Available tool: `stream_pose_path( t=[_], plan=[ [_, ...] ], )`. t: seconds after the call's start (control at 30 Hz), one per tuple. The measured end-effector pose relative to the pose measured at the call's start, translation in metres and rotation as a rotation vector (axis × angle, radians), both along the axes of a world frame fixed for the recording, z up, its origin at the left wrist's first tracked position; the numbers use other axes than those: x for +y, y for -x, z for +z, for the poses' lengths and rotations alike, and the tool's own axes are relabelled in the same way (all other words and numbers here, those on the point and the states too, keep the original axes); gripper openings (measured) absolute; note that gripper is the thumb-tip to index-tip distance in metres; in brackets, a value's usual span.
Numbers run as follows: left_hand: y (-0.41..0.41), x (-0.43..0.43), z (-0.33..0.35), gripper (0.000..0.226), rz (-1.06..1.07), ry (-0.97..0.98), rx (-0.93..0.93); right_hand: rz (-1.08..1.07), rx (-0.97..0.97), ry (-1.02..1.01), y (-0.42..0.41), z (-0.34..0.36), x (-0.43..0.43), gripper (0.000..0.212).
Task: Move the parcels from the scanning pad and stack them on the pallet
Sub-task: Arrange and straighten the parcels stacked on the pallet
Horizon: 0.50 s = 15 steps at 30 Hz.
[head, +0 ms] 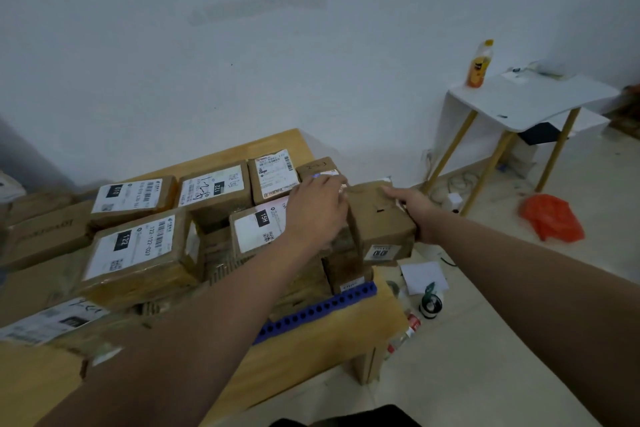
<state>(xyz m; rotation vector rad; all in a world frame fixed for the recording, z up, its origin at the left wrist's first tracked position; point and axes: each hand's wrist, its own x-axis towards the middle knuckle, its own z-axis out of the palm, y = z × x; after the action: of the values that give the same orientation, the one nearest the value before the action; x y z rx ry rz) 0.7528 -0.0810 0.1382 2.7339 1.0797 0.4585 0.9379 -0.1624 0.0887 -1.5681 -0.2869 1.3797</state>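
Stacked parcels (138,253) crowd left and far side of wooden table (346,333); near-right tabletop beside blue perforated strip (318,310) bare. White side table (526,100) stands far right.

The person is wearing nothing on either forearm, both hands, the left hand (317,208) and the right hand (415,210), are showing bare with no gloves, rings or watch.

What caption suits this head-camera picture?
Both hands set a brown parcel at the stack's right end.
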Motion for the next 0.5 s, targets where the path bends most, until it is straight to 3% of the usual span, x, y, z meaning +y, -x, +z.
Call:
stream_pose_path(
  t=[0.1, 0.23, 0.5],
  plan=[
    [0.01, 0.001, -0.008, 0.036, -0.023, 0.02, 0.111, 0.023, 0.033, 0.013, 0.009, -0.009, 0.005, 0.037],
    [0.021, 0.0, -0.02, 0.037, -0.01, 0.023, 0.212, 0.067, 0.024, 0.001, 0.019, -0.023, 0.018, 0.04],
    [0.024, 0.0, -0.023, 0.033, 0.006, 0.009, 0.207, 0.087, -0.094, 0.022, 0.023, -0.042, 0.035, 0.057]
  ],
)
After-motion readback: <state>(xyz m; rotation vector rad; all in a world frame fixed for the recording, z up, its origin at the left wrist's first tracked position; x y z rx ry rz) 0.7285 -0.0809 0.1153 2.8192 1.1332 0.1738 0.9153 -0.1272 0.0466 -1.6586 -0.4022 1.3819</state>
